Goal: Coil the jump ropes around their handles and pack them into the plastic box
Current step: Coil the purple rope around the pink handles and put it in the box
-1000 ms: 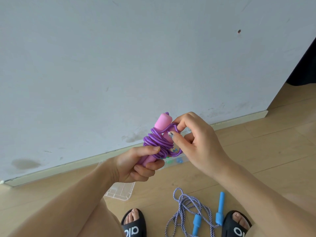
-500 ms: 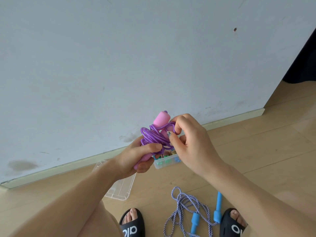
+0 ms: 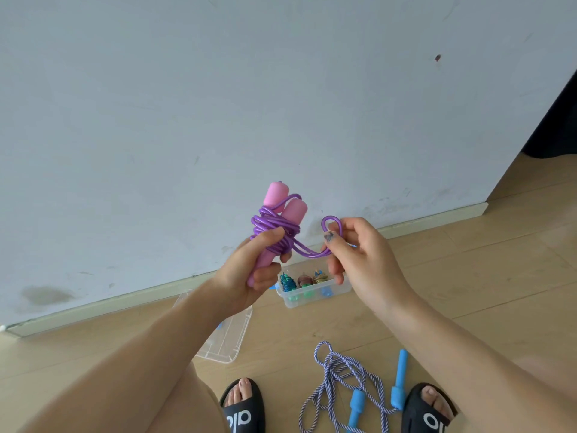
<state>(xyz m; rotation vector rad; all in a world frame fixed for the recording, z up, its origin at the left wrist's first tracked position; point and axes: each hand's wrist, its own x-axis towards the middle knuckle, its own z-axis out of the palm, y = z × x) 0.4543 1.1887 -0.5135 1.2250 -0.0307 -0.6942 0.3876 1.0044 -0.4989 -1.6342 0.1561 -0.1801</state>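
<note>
We see the left hand [image 3: 249, 273] gripping two pink foam handles [image 3: 281, 207] wound with shiny purple plastic rope [image 3: 274, 229]; the right hand [image 3: 359, 254] pinches that rope's free loop just beside them; on the wooden floor, the clear plastic box [image 3: 315, 296] holds coiled ropes; a blue-handled striped rope [image 3: 343, 379] lies near our black sandals [image 3: 243, 414].
</note>
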